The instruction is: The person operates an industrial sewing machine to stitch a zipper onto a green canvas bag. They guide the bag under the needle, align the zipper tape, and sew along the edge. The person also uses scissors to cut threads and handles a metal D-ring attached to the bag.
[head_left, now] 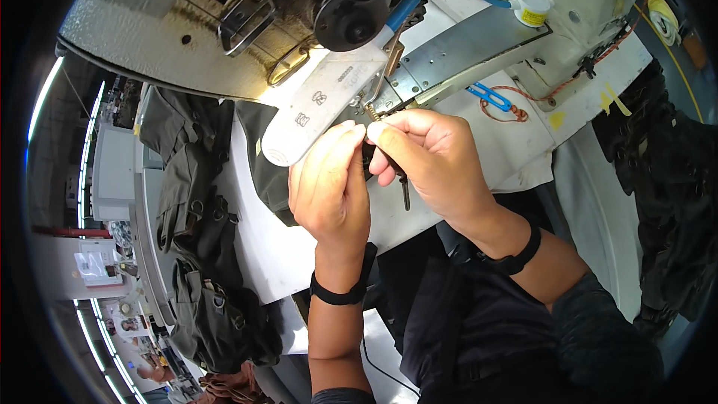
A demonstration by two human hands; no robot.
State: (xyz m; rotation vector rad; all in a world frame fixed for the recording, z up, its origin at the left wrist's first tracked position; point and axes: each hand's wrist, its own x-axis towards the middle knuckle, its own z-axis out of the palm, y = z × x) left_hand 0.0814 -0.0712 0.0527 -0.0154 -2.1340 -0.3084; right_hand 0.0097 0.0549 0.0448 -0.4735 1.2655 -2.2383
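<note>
My left hand [329,183] and my right hand [434,161] meet in front of a sewing machine's needle area, fingertips almost touching. Both are closed in a pinch; whatever sits between the fingertips is too small or hidden to name. Just beyond them is a small brass-coloured spring [372,111] beside the metal machine bed [464,49]. A long white cover plate [310,116] slants down to the left above my left hand. Under my right hand a thin dark rod [406,193] points downward. Dark green fabric [268,164] lies left of my left hand.
The machine's head [149,26] overhangs the upper left. A blue plastic tool [490,96] with an orange cord lies on the white table [516,135], right of the bed. Dark green bags [202,307] are heaped at left; more dark cloth [658,202] hangs at right.
</note>
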